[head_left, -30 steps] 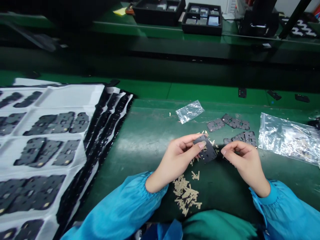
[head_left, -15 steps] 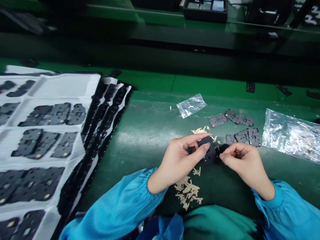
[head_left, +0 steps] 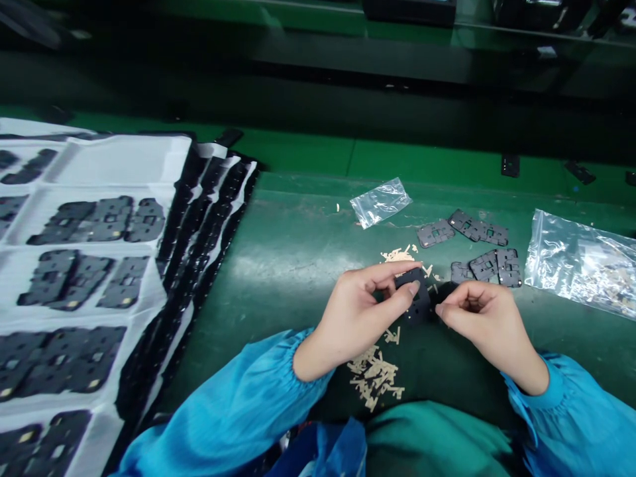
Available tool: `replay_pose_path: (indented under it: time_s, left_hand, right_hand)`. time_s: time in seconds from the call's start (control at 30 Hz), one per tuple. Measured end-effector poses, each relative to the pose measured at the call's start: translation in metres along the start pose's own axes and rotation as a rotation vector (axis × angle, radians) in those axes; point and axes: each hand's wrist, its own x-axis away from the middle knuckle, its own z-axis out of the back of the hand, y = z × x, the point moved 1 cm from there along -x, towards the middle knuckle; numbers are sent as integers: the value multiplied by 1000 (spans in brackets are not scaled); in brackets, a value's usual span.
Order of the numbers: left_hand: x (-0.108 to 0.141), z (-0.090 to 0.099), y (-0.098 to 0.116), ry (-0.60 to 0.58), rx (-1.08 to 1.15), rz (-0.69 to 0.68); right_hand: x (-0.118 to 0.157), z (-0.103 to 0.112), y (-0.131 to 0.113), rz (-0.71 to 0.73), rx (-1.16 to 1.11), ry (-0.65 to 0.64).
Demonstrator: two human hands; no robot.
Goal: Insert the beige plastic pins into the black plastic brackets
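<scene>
My left hand (head_left: pixel 370 301) grips a flat black plastic plate (head_left: pixel 417 305) with cut-outs, thumb on its face and fingers along the far edge. Just right of that plate, my right hand (head_left: pixel 477 315) is closed in a pinch, thumb against forefinger; whatever is between the fingertips is too small to make out. Small beige strips (head_left: pixel 375 377) lie in a loose pile on the table below the left hand. More beige strips (head_left: pixel 397 256) are scattered behind the held plate. Several similar black plates (head_left: pixel 484 267) rest beyond my right hand.
White compartmented trays (head_left: pixel 119 162) holding black plates are stacked at the left. A small clear zip bag (head_left: pixel 381 203) lies behind the hands, and a larger clear bag (head_left: pixel 566 258) with small parts is at the right. A dark ledge (head_left: pixel 298 99) runs along the back.
The view has shifted slightly, so the background sits a little higher. Both hands keep nearly the same pose, with the plate still in the left hand.
</scene>
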Motion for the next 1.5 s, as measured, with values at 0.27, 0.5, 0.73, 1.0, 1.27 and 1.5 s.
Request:
replay_pose_path:
  time_s: [0.27,0.5,0.73,1.0,1.27,1.5]
  left_hand:
    - [-2,-1,1,-8,19,23]
    - [-1,-1,0,-15,30,49]
    - [-2,0,3,-15,28,63]
    - [-1,0,2,-24,34,88]
    - [-2,0,4,-16,40,101]
    - [-2,0,5,-23,42,107]
  right_hand:
    - [0,0,2,11,-16,-18]
    - [0,-1,2,8,-18,-27]
    - [-1,-1,1,-2,-17,-34]
    - [-1,-1,0,10,-18,-23]
    - [1,0,2,33,-1,-25]
    - [1,-1,0,44,-9,-25]
